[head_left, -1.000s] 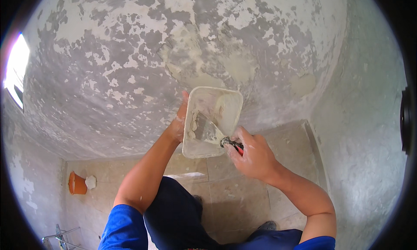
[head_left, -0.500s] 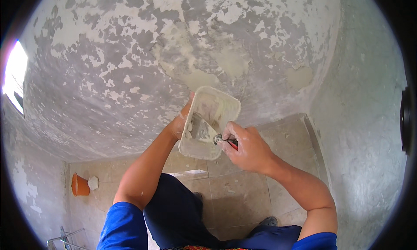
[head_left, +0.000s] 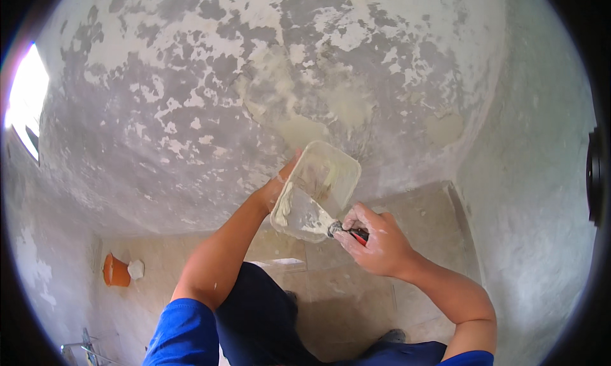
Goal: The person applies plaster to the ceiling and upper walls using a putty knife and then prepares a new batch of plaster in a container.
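Tub: whitish, translucent, rounded corners; held aloft in front of the wall, above the floor, tilted so its inside faces the camera.
Scraper: wide blade inside the tub's lower part, black-and-red handle sticking out past the lower right rim.
Paste: pale thick ridge along the blade's left edge; smears on the blade near the handle.
Left hand: clasped on the tub's left side; a fingertip shows by the upper left rim, other fingers mostly hidden, their spacing cannot be told.
Right hand: fingers curled and clamped on the scraper's handle; whitish residue on the skin.
Wall: grey, with flaky white areas and beige patches above the tub.
Floor: beige tiles, below the hands.
Bucket: orange, well off to the left, near a white lump.
Clothing: blue sleeves, dark trousers.
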A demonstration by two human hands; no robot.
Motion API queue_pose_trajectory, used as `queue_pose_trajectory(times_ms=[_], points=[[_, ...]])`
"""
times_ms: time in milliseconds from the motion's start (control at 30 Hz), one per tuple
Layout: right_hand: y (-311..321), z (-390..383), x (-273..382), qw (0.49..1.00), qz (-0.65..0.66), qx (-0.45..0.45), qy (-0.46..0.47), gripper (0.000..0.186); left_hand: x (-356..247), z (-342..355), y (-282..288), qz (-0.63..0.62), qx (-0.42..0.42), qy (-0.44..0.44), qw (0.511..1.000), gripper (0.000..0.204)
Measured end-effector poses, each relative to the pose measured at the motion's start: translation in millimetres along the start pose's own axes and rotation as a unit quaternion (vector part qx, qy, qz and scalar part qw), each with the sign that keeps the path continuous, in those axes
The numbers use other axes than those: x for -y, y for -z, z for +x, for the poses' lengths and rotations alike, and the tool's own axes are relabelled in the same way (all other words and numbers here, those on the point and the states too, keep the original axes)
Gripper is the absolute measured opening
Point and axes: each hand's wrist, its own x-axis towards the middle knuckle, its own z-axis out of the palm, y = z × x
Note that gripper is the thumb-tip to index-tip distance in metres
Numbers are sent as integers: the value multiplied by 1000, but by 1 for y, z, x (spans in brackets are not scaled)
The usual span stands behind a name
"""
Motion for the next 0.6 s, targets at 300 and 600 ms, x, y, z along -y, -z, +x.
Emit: queue_pose_trajectory(times_ms=[300,600], points=[[52,-14,-7,945,294,-17,-138,30,1,-6,15,-57,4,6,998,66],[92,21,17,872,455,-174,-38,35,6,6,17,-387,153,53,908,56]])
